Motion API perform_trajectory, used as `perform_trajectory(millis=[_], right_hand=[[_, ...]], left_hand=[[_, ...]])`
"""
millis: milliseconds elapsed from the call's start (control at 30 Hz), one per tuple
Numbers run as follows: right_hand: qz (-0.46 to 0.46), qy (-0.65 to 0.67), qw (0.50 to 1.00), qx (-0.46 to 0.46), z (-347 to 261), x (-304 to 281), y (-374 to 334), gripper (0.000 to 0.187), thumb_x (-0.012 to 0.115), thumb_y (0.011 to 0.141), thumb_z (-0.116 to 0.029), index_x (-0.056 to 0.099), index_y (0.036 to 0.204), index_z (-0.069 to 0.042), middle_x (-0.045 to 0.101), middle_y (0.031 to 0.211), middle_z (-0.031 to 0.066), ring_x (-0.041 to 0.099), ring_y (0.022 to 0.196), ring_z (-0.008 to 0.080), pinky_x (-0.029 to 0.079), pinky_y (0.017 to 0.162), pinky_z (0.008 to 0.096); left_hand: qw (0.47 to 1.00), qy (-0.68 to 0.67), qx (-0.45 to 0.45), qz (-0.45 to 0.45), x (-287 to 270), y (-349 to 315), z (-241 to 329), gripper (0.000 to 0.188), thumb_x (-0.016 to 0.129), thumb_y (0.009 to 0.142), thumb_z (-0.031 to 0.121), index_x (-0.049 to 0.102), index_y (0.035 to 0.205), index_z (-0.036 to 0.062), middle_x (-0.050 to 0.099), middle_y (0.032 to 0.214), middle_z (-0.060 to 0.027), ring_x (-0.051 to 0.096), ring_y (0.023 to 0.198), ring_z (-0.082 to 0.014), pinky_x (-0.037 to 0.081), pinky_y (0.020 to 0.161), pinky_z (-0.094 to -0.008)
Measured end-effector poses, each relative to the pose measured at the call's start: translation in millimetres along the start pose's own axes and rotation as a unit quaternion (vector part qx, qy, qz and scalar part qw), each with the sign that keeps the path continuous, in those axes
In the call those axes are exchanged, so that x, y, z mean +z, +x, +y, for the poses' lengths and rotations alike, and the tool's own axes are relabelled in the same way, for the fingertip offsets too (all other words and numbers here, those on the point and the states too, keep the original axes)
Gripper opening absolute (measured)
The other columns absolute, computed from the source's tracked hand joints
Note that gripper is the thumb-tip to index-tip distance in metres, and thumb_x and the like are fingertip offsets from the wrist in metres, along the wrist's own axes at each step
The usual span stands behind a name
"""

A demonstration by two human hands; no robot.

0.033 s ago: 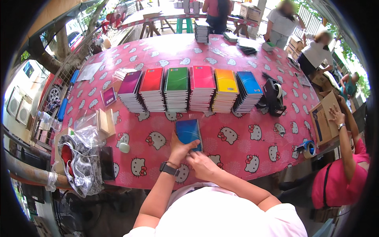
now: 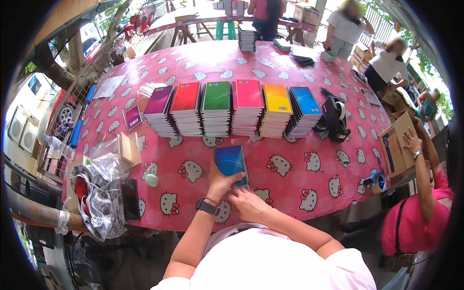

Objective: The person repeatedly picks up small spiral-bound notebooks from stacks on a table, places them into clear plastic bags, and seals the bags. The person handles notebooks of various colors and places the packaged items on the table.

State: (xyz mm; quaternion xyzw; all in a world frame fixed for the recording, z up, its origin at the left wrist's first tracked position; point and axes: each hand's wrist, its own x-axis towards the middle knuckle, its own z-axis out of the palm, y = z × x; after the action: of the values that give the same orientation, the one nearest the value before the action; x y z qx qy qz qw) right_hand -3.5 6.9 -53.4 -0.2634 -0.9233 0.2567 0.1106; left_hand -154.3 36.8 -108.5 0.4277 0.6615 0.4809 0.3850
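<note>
A blue spiral notebook (image 2: 227, 158) lies in front of me near the table's front edge, its wire binding on the right side. My left hand (image 2: 222, 182) is closed on its lower left part, thumb across the cover. At the notebook's bottom edge, my right hand (image 2: 249, 203) has its fingers curled and pressed together. What they pinch, if anything, is too small to make out. Beyond the notebook stand neat stacks of spiral notebooks in a row: purple (image 2: 159, 100), red (image 2: 185, 96), green (image 2: 216, 96), pink (image 2: 248, 94), yellow (image 2: 276, 99) and blue (image 2: 305, 100).
Right of the stacks sits a black tape dispenser (image 2: 334, 121); a blue tape cutter (image 2: 376, 182) lies near the right edge. A patterned cloth bag (image 2: 101, 203), clear plastic (image 2: 104, 162) and a dark phone-like slab (image 2: 130, 198) are at left. A co-worker in pink (image 2: 415, 217) handles a cardboard box (image 2: 398, 145).
</note>
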Motion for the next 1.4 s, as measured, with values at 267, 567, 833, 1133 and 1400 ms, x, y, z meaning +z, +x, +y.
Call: perform_trajectory(millis=[267,567,833,1133,1400], right_hand=[[0.221,0.369,0.831,0.352,108,-60,57,0.057,0.069,0.079,-0.026,0.043,0.119,0.005,0.059,0.065,0.007,0.053,0.048,0.0121,0.044,0.044,0.0246],[0.265,0.502,0.817,0.103,102,-47,102,0.045,0.059,0.086,-0.01,0.043,0.124,0.005,0.056,0.116,0.0198,0.054,0.105,0.0199,0.045,0.087,0.0315],[0.17,0.317,0.904,0.231,84,20,49,0.043,0.048,0.093,-0.021,0.041,0.128,0.003,0.054,0.122,0.0217,0.053,0.109,0.0376,0.04,0.094,0.0418],[0.228,-0.021,0.952,0.202,86,21,42,0.055,0.044,0.093,-0.023,0.024,0.141,-0.004,0.022,0.147,0.0174,0.024,0.131,0.0403,0.027,0.104,0.049],[0.155,-0.145,0.951,0.224,70,10,46,0.055,0.041,0.093,-0.029,0.028,0.14,-0.004,0.022,0.149,0.0104,0.022,0.134,0.0376,0.026,0.101,0.0559]], left_hand=[[0.999,-0.007,0.041,-0.016,3,6,-14,0.102,0.083,0.058,0.035,0.027,0.135,-0.001,0.051,0.123,-0.0193,0.048,0.117,-0.0341,0.032,0.101,-0.044],[0.997,-0.065,0.043,0.0,-16,4,-16,0.082,0.075,0.067,0.007,0.028,0.134,0.0004,0.055,0.117,-0.0164,0.057,0.105,-0.0282,0.046,0.091,-0.038],[0.999,-0.025,0.032,0.01,-4,-2,-29,0.077,0.064,0.08,0.026,0.023,0.14,-0.0013,0.054,0.119,-0.0208,0.052,0.114,-0.0291,0.039,0.097,-0.0374],[0.997,-0.021,-0.001,0.07,20,-9,-39,0.058,0.032,0.097,0.044,0.033,0.14,0.0059,0.047,0.129,-0.0229,0.044,0.117,-0.0348,0.032,0.1,-0.0398],[0.998,0.023,0.019,0.053,17,-13,-35,0.055,0.03,0.096,0.042,0.032,0.142,0.0121,0.045,0.131,-0.023,0.039,0.118,-0.0384,0.026,0.103,-0.0428]])
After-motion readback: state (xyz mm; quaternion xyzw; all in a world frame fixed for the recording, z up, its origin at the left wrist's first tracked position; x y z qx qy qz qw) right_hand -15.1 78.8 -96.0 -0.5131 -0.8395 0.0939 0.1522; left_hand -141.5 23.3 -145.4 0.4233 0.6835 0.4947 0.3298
